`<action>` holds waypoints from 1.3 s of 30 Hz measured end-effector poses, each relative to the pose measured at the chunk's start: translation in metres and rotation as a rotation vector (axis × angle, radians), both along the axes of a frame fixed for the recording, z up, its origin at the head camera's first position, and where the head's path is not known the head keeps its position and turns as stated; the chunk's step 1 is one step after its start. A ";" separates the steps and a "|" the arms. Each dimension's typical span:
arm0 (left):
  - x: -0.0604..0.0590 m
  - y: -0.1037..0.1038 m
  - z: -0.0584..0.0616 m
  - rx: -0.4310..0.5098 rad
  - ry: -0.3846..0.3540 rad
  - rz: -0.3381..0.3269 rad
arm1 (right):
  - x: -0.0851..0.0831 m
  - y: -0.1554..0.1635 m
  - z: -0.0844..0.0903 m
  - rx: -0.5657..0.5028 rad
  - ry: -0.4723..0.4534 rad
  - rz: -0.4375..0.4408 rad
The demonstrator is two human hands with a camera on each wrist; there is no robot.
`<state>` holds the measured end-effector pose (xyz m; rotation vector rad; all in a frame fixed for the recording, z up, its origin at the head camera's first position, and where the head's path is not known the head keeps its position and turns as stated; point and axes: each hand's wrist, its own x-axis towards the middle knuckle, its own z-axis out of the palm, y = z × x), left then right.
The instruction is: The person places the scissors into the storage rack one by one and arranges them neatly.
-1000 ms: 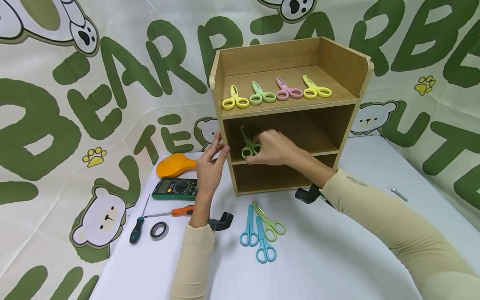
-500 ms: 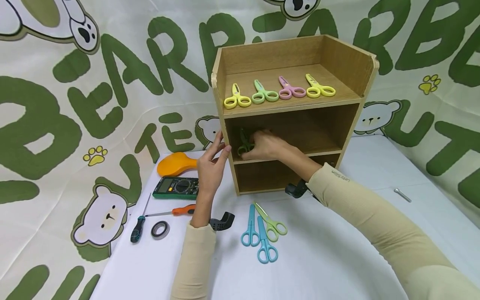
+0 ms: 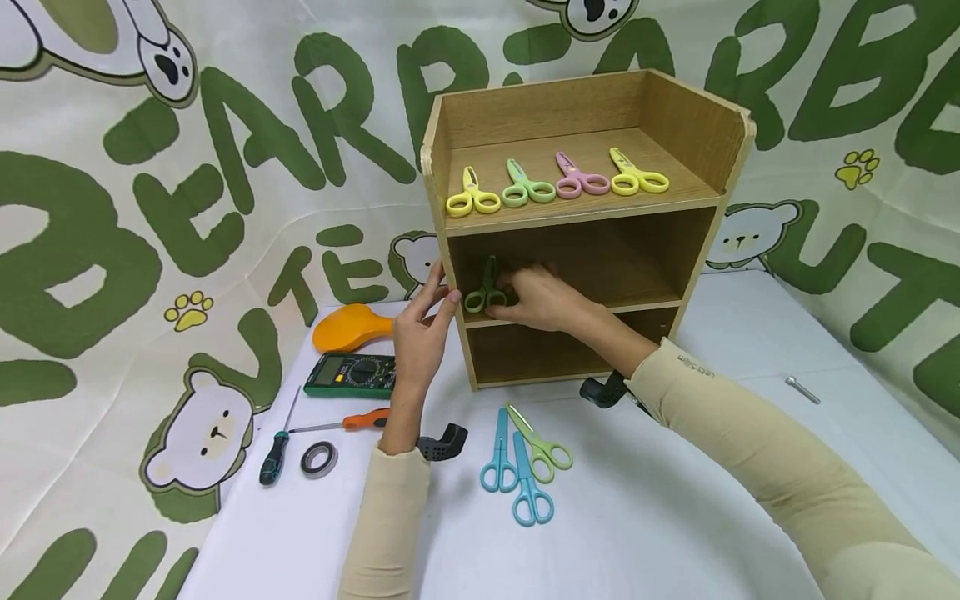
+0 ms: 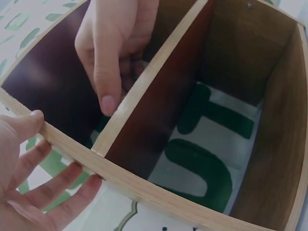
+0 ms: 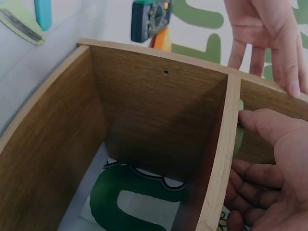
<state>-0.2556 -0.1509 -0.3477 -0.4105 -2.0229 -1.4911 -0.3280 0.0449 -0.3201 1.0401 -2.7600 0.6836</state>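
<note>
A pair of green scissors [image 3: 486, 290] lies at the left end of the middle compartment of a wooden shelf unit [image 3: 585, 223], its tips toward the back. My right hand [image 3: 542, 297] reaches in from the right and holds the scissors by the handle. In the right wrist view the thumb of that right hand [image 5: 279, 163] is against the green handle [image 5: 239, 132], which the shelf board partly hides. My left hand [image 3: 422, 337] rests its fingertips on the unit's left side panel, fingers spread, as the left wrist view of this left hand [image 4: 43, 178] shows.
Yellow scissors [image 3: 472, 200], green, pink and yellow ones lie along the top shelf. Blue scissors [image 3: 532, 496], another blue pair and a green pair lie in front. At left are a multimeter [image 3: 348, 377], an orange paddle [image 3: 348, 328], screwdrivers and a tape roll [image 3: 318, 460]; a bolt [image 3: 802, 389] lies right.
My right hand has taken the green scissors deeper into the middle compartment and to the left, and turned them straighter. Since half a second ago it has drawn back slightly. My left hand stays put.
</note>
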 end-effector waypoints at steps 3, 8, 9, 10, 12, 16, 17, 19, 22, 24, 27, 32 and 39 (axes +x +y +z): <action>0.000 0.000 0.000 0.000 0.010 -0.004 | 0.010 0.007 -0.001 -0.033 0.065 0.023; -0.001 0.002 0.003 -0.003 0.025 -0.002 | 0.044 0.026 -0.009 -0.072 0.161 0.101; -0.002 0.002 0.004 -0.003 0.025 -0.001 | 0.050 0.030 -0.012 -0.077 0.169 0.120; -0.002 0.002 0.004 -0.001 0.024 -0.001 | 0.057 0.035 -0.017 -0.080 0.178 0.138; -0.003 0.003 0.004 0.000 0.020 -0.003 | 0.069 0.043 -0.029 -0.082 0.187 0.160; -0.002 0.003 0.003 -0.002 0.015 -0.009 | 0.090 0.058 -0.058 -0.070 0.173 0.163; -0.002 0.003 0.002 -0.002 0.012 -0.008 | 0.094 0.061 -0.065 -0.065 0.165 0.159; -0.002 0.003 0.001 0.000 0.008 -0.006 | 0.101 0.065 -0.079 -0.049 0.143 0.150; -0.002 0.002 0.000 0.000 0.003 0.002 | 0.109 0.069 -0.097 -0.022 0.110 0.145; -0.001 0.002 0.000 -0.002 -0.003 0.006 | 0.112 0.070 -0.107 -0.008 0.096 0.152; -0.001 0.001 0.000 -0.003 -0.011 0.005 | 0.117 0.071 -0.120 0.003 0.093 0.165; -0.001 0.001 0.000 0.002 0.001 0.002 | 0.122 0.069 -0.135 0.031 0.076 0.170; 0.000 0.000 0.000 -0.006 -0.001 0.002 | 0.128 0.064 -0.148 0.099 0.010 0.146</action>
